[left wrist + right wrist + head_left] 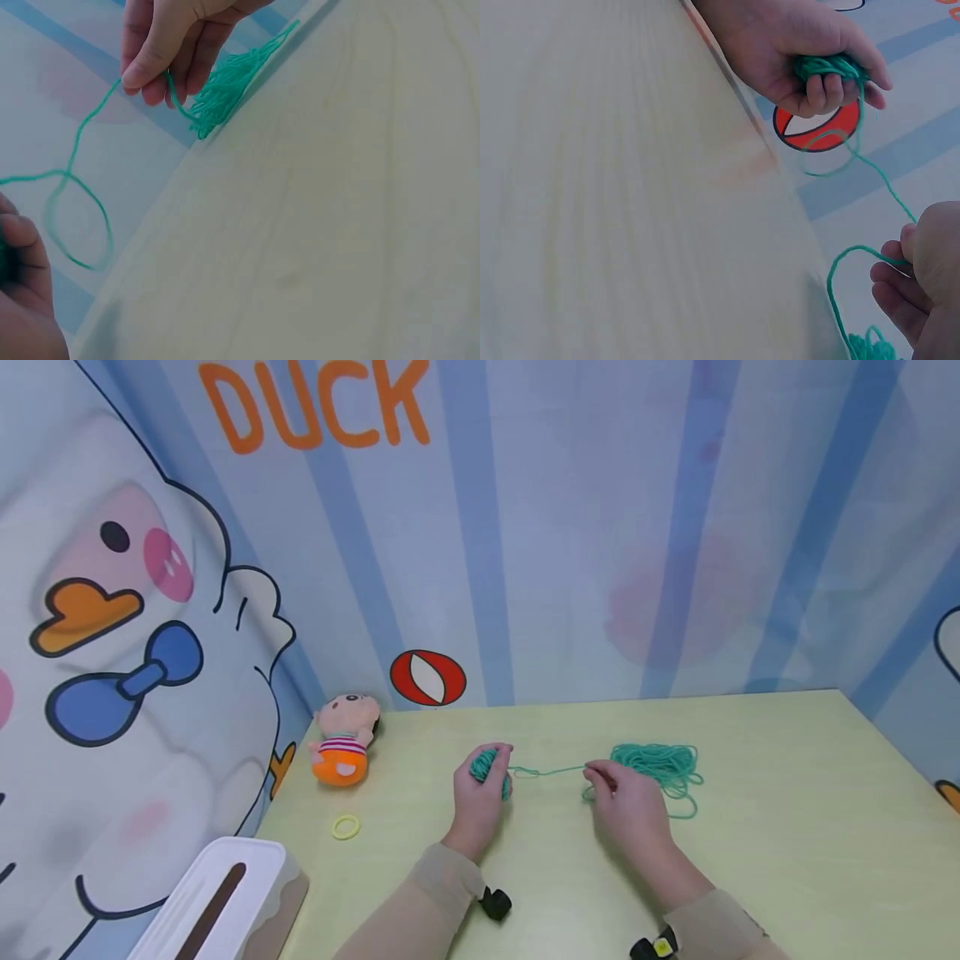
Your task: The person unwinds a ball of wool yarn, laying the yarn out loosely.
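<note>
My left hand (480, 797) grips a small wound ball of green yarn (831, 69), its fingers curled round it. From that ball a strand of yarn (551, 772) runs across to my right hand (633, 806), which pinches it between thumb and fingertips. In the left wrist view the strand makes a loose loop between the two hands. A loose pile of the same green yarn (660, 764) lies on the table just beyond my right hand, and the strand trails from my fingers down to it.
On the pale table (787, 827) a plush doll in orange shorts (345, 743) sits at the back left. A yellow ring (346, 827) lies nearer. A white box with a slotted lid (225, 893) stands at the front left. A printed curtain (562, 527) hangs behind.
</note>
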Demonstrator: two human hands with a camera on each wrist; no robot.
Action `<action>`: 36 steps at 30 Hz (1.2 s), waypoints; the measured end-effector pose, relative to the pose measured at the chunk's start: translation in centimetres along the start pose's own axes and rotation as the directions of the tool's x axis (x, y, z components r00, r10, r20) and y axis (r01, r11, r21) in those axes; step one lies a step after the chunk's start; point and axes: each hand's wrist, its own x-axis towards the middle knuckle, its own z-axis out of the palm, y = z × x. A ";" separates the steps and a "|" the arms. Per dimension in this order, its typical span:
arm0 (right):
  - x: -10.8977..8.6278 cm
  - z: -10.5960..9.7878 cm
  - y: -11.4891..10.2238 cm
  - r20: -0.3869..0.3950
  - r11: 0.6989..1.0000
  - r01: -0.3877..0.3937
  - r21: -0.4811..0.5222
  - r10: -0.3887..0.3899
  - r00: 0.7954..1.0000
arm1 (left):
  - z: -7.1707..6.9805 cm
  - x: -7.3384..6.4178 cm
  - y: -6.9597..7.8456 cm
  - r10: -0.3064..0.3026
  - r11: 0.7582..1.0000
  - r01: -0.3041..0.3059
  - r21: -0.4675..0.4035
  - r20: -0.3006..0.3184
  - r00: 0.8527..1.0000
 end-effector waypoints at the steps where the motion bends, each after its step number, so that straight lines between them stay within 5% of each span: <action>1: 0.0 -0.4 0.2 -0.011 1.000 -0.005 0.005 0.005 1.000 | 0.0 0.0 0.0 0.000 1.000 0.000 0.002 -0.003 1.000; 10: 0.2 -4.1 2.6 -0.131 1.000 -0.007 0.030 0.011 0.991 | 0.0 -0.1 0.2 -0.001 1.000 0.001 0.006 -0.006 1.000; 18: 0.3 -7.6 5.8 -0.146 0.997 -0.071 -0.020 0.067 0.987 | -0.1 -0.1 -0.1 -0.006 0.999 0.006 -0.050 -0.010 1.000; 36: 0.3 -10.7 10.6 -0.015 0.964 -0.150 -0.220 0.150 0.989 | -0.1 0.1 -0.4 -0.012 1.000 0.012 0.011 -0.014 1.000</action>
